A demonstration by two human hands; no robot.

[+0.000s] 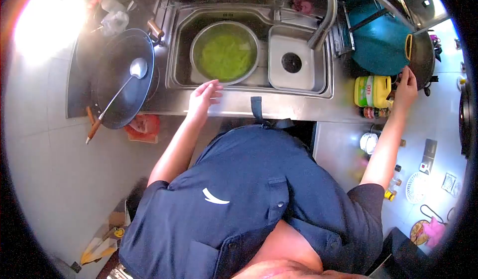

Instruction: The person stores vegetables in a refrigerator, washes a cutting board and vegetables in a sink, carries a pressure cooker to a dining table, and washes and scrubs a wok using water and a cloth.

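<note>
My left hand hovers at the front rim of the sink, its fingers loosely curled and apart, holding nothing. Behind it, in the large basin, stands a round metal bowl filled with green leafy vegetables in what looks like water. On the right, my right hand is reached out, fingertips pinched together at the lower edge of a teal round cutting board with a yellow handle. Whether they grip the board or something beside it is hidden. A yellow oil jug stands just left of that hand.
A wok with a long-handled metal ladle sits on the left. The small basin has a drain under the curved faucet. Small bottles stand near the oil jug, and a white fan is farther right.
</note>
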